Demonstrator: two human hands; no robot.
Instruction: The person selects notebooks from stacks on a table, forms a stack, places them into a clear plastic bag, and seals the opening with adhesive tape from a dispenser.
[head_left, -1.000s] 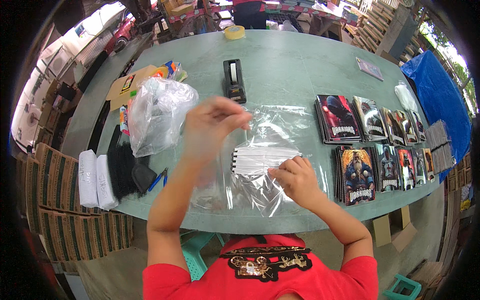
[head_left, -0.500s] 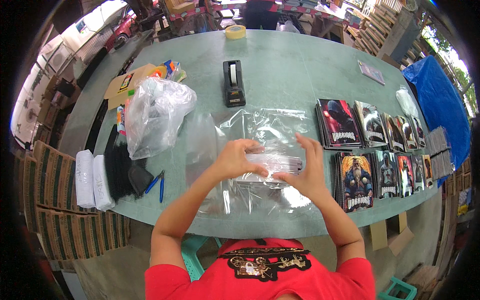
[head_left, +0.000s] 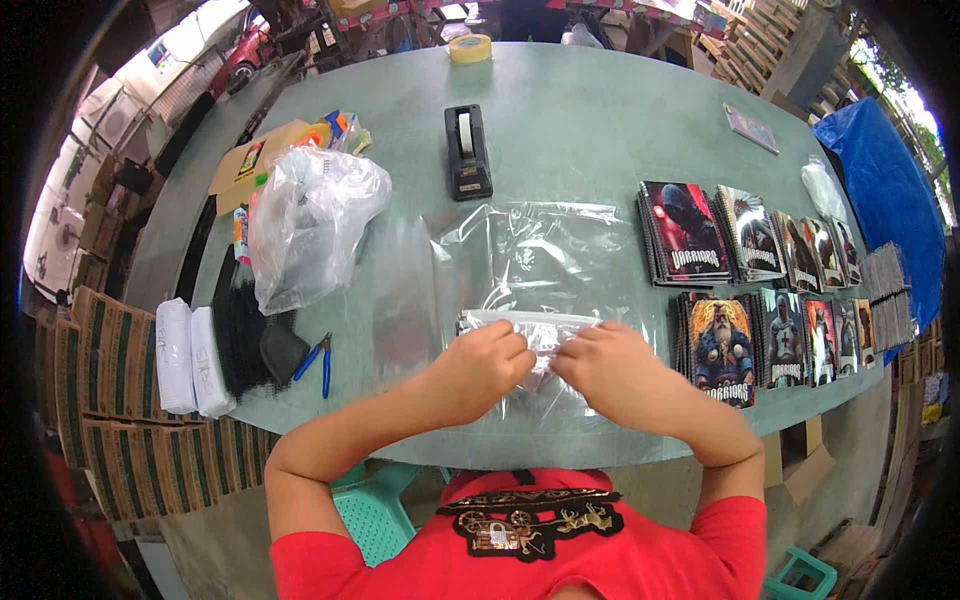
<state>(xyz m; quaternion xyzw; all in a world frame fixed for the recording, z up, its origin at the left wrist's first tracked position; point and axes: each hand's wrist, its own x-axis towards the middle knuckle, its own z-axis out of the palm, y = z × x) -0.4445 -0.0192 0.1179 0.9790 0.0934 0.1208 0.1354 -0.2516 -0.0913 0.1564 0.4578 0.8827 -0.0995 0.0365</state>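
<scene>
A clear, glossy plastic sheet or bag (head_left: pixel 535 250) lies spread on the table in front of me. Near its front edge is a clear plastic packet (head_left: pixel 555 319) with a whitish strip along its far side; its contents are hard to make out. My left hand (head_left: pixel 482 368) pinches the crinkled plastic at the packet's near side, knuckles up. Close beside it, my right hand (head_left: pixel 612 372) has its fingers curled and pressed together on the same plastic. Both fists partly hide what they grip.
Spiral notebooks (head_left: pixel 720 340) stand in stacks to the right, near a blue tarp (head_left: pixel 885 170). A black tape dispenser (head_left: pixel 468 155) and yellow tape roll (head_left: pixel 470 48) sit farther back. Leftward are a filled plastic bag (head_left: pixel 320 220), blue-handled cutters (head_left: pixel 315 365) and white bundles (head_left: pixel 175 355).
Both hands drew nearer to me and closed from spread fingers into pinches on the plastic. The elbows swung outward, and the view shifted slightly.
</scene>
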